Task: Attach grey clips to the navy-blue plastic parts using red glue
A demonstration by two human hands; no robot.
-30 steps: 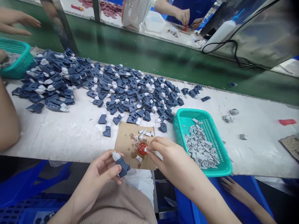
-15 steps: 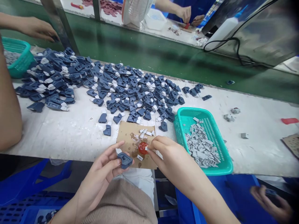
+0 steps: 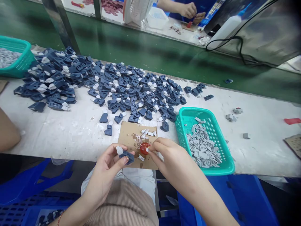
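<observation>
Head view. The left hand [image 3: 107, 169] is gripping a dark blue plastic part [image 3: 127, 156] between thumb and fingertips, just in front of the table's near edge; a small white piece [image 3: 119, 150] is sitting on the part's upper end. The right hand [image 3: 170, 157] is pinching a second small white insert [image 3: 147, 149] at its fingertips and is holding it against a red blob [image 3: 144, 147] on a cardboard square [image 3: 128, 138]. Whether the insert is actually touching the blob is probably beyond what this view resolves. The two hands are working close together but apart, each closed on its own piece.

The cardboard square is lying at the near edge of the white worktable [image 3: 70, 135], stained with brown spots, and is carrying a few loose white inserts [image 3: 147, 132] along its far side. Just right of it, a teal basket [image 3: 185, 121] is holding a heap of grey clips [image 3: 202, 147]. Beyond the cardboard, a wide pile of blue parts [image 3: 127, 91] is spreading across the table toward the left, where a second teal basket [image 3: 22, 59] is standing. A green conveyor belt [image 3: 141, 53] is running behind the table. On its far side, another person's hands [image 3: 192, 12] are working together at a bench. A co-worker's arm [image 3: 8, 135] is entering at the left edge.
</observation>
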